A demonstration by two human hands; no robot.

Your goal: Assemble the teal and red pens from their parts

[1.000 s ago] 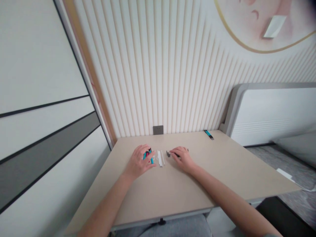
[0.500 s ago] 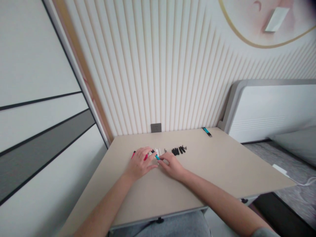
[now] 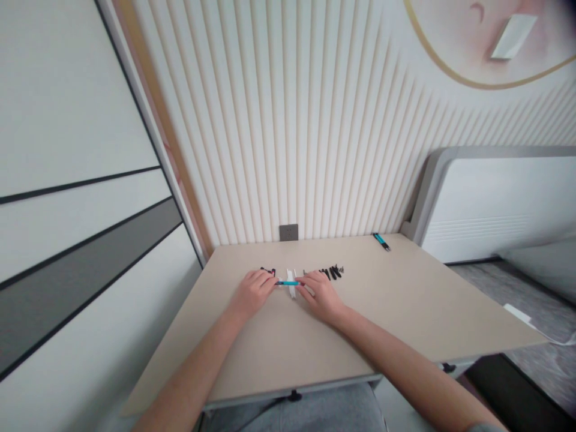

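A slim blue pen [image 3: 290,283] with a dark left end lies level between my two hands. My left hand [image 3: 255,292] is closed, its fingers pinching the dark end. At the blue end, the fingers of my right hand [image 3: 320,294] are closed on the pen. Just beneath and behind the pen is a white strip-like piece [image 3: 290,275] on the table. Small black and red pieces [image 3: 269,272] show beyond my left fingers, partly hidden. Several short black parts [image 3: 333,273] lie in a row past my right hand, which covers some of them.
A beige table [image 3: 279,348] stands against a ribbed white wall with a grey socket [image 3: 288,232]. Blue-and-black pens [image 3: 381,242] lie near its back right edge. Small metallic bits [image 3: 341,269] lie beside the black parts. A white cabinet [image 3: 81,240] rises on the left.
My left hand has closed on the pen's dark end, and the pen has turned from slanted to level. The white strip is now more exposed. The view has shifted slightly.
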